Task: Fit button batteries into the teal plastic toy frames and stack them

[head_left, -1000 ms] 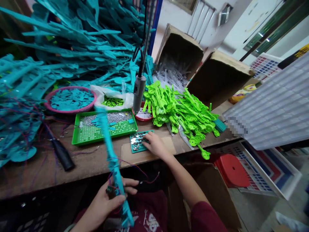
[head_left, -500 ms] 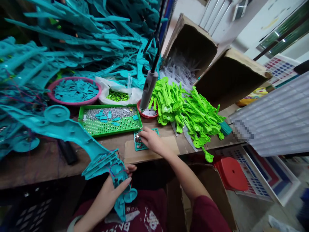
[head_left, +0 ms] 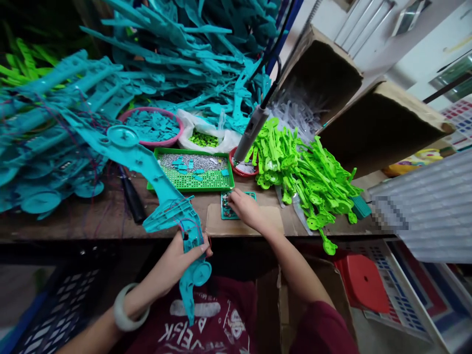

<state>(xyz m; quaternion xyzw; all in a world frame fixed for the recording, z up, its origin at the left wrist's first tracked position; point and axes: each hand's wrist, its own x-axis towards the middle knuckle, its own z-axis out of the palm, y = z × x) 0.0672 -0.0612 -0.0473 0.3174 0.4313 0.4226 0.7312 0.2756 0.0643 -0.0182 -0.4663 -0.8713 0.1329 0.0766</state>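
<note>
The left hand [head_left: 182,254] is clamping its fingers on a long teal plastic shell [head_left: 150,169] at the counter [head_left: 202,198], now showing its wired inside instead of edge-on, likely easing access. The right hand [head_left: 246,206] is reaching into a small teal plastic tray [head_left: 230,217], grip unclear.

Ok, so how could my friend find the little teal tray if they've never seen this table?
Start at the brown table and find the big green tray holding silvery bits. Just off its near right corner, partly over flat cardboard, is the little teal tray. It's much smaller than the green one, and the right hand is over it.
</note>
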